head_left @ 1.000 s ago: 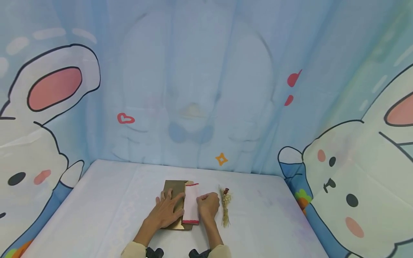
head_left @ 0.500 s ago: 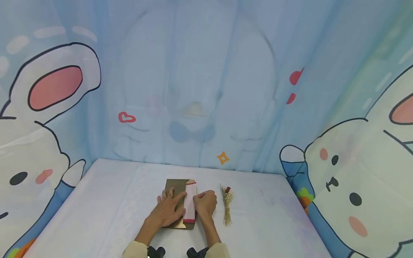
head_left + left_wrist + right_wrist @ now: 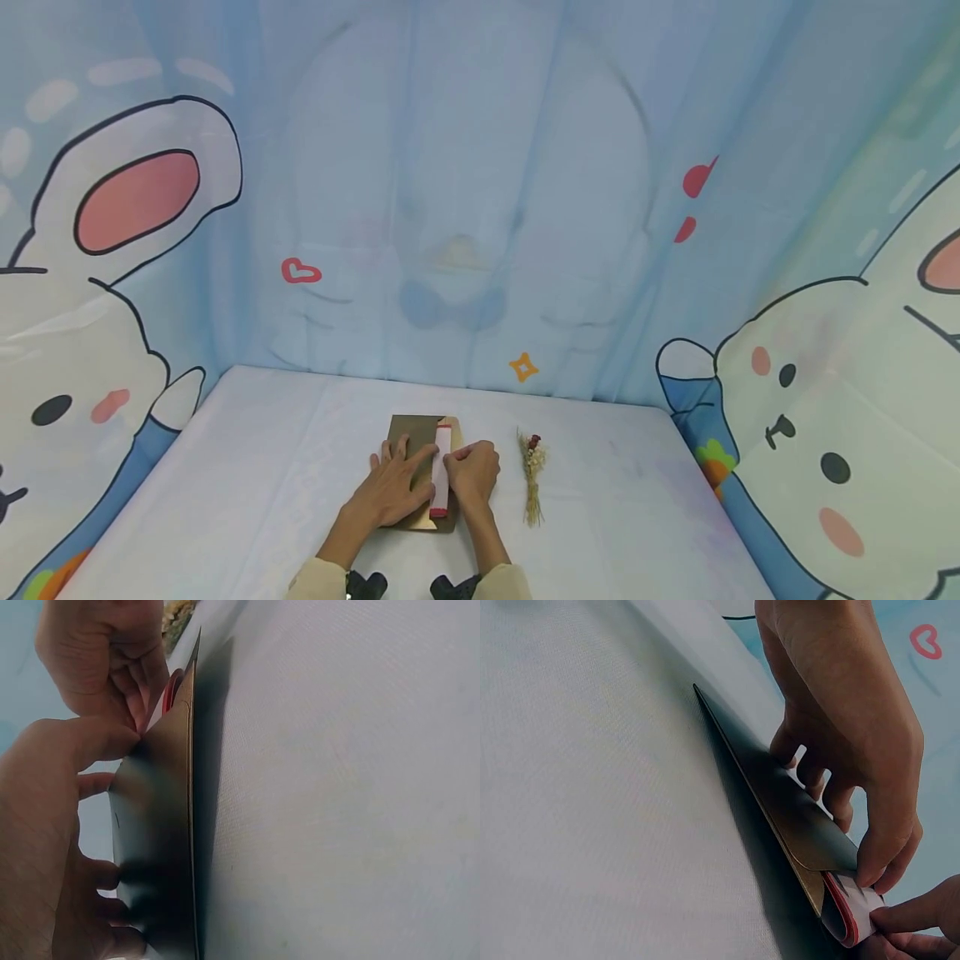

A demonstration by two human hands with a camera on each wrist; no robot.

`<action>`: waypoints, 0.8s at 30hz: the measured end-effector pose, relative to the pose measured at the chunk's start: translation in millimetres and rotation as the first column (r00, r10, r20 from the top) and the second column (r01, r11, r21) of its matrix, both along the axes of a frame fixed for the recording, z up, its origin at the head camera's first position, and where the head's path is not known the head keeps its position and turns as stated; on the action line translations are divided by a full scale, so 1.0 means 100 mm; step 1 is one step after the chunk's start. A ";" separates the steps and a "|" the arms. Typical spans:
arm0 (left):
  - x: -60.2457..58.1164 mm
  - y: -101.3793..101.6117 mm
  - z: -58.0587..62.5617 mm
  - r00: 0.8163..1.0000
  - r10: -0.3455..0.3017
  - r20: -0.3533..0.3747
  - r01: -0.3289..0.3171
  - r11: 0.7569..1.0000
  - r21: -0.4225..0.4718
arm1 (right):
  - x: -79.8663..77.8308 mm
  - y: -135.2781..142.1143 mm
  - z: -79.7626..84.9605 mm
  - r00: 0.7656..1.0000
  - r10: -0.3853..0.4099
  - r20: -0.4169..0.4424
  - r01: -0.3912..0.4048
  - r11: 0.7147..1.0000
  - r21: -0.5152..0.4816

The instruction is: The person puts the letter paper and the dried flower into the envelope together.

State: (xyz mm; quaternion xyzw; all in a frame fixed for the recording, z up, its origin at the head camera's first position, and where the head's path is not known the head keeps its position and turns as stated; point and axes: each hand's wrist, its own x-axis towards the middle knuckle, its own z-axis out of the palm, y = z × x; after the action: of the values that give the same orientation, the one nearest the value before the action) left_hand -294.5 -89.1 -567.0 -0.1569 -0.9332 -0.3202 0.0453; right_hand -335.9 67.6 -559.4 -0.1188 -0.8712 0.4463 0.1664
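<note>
A gold-brown envelope (image 3: 414, 427) lies on the white table with its opening to the right. A folded white paper with red edges (image 3: 441, 479) sticks out of that opening, its left part hidden under the envelope's front. In the right wrist view the paper (image 3: 861, 906) bends in a loop at the mouth. My left hand (image 3: 392, 490) rests on the envelope with spread fingers, thumb and forefinger near the opening. With thumb and fingertips, my right hand (image 3: 472, 473) pinches the paper's outer edge.
A small bunch of dried flowers (image 3: 532, 482) lies right of my right hand. The white-covered table (image 3: 615, 508) stretches out on both sides. Behind it hangs a blue curtain (image 3: 465, 200) printed with cartoon rabbits.
The showing strip of white paper has become narrower as my right hand has moved left with it, towards the envelope. My left hand stays on the envelope.
</note>
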 end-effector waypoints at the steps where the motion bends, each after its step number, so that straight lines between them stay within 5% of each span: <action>1: 0.00 0.00 -0.02 1.000 -0.002 -0.012 0.002 1.000 0.007 | 0.00 0.00 0.00 1.000 0.001 -0.005 -0.001 1.000 0.003; 6: -0.01 -0.02 -0.01 1.000 -0.009 -0.025 0.009 1.000 -0.010 | -0.02 0.00 -0.02 0.999 0.020 -0.036 -0.021 1.000 -0.008; 18: 0.02 -0.02 0.06 0.999 -0.008 0.053 0.010 0.999 -0.036 | -0.36 0.05 -0.50 0.995 0.068 -0.073 -0.069 0.998 -0.012; 24: 0.02 -0.03 0.07 0.998 -0.013 0.054 0.015 0.999 -0.029 | -0.41 0.03 -0.54 0.994 0.076 -0.074 -0.078 0.997 -0.029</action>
State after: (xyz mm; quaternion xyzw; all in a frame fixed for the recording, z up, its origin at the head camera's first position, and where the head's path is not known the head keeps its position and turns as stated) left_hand -292.6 -92.3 -560.0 -0.1555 -0.9376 -0.3107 0.0155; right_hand -376.8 70.3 -613.3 -0.0713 -0.8614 0.4701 0.1787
